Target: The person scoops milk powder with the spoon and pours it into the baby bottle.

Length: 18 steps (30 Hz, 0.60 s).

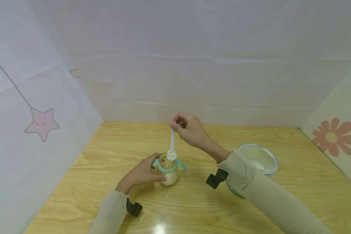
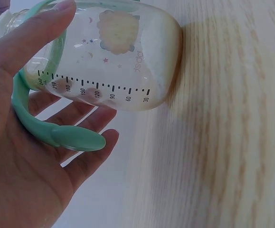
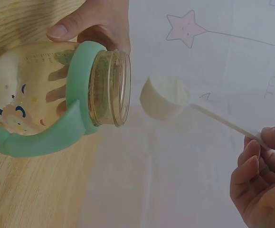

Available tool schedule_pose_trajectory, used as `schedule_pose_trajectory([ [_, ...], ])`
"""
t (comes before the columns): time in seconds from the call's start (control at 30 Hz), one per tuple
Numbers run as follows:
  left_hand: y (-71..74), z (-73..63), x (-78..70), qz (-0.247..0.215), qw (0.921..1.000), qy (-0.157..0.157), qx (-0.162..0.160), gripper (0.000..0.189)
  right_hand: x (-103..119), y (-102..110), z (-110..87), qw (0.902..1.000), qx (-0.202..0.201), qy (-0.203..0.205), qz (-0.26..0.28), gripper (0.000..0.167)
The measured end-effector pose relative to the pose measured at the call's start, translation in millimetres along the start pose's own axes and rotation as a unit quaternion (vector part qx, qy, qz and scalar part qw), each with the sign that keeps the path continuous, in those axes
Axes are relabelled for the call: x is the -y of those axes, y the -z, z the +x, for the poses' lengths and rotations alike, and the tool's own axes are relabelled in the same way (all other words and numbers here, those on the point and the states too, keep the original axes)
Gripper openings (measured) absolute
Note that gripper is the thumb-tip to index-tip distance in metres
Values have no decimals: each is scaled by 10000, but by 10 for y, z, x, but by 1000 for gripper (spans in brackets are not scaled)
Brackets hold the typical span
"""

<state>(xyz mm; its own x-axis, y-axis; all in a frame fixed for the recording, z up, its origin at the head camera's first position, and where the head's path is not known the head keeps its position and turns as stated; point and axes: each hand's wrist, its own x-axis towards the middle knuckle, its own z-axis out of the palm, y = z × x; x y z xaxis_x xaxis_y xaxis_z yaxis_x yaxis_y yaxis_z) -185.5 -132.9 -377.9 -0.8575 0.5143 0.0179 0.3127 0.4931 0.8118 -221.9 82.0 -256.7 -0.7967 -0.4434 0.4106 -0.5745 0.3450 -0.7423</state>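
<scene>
A clear baby bottle (image 1: 171,178) with green handles stands on the wooden table, its mouth uncovered and pale powder at its bottom. My left hand (image 1: 144,170) grips it from the left side; in the left wrist view the thumb (image 2: 42,26) lies across one side and the fingers curl behind. Between right thumb and fingertips, my right hand (image 1: 191,130) pinches the handle end of a white measuring scoop (image 1: 172,154). In the right wrist view, white powder fills the scoop bowl (image 3: 163,97), which hangs just above the bottle's mouth (image 3: 123,88), apart from it.
To the right, partly behind the right sleeve, stands an open can (image 1: 273,164) with a silver rim and pale powder inside. White cloth walls with a star (image 1: 42,123) and a flower (image 1: 334,138) surround the table (image 1: 99,162).
</scene>
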Motion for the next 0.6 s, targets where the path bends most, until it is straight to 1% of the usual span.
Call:
schedule_pose_trajectory([
  [0.27,-1,-7,-18,1,10000,65,-27,74,-12,-9,-14,9998,114,138,8,9],
  [0.6,-1,-4,-15,-4,10000,65,3,75,-14,-33,-53,9997,218,115,-49,8],
])
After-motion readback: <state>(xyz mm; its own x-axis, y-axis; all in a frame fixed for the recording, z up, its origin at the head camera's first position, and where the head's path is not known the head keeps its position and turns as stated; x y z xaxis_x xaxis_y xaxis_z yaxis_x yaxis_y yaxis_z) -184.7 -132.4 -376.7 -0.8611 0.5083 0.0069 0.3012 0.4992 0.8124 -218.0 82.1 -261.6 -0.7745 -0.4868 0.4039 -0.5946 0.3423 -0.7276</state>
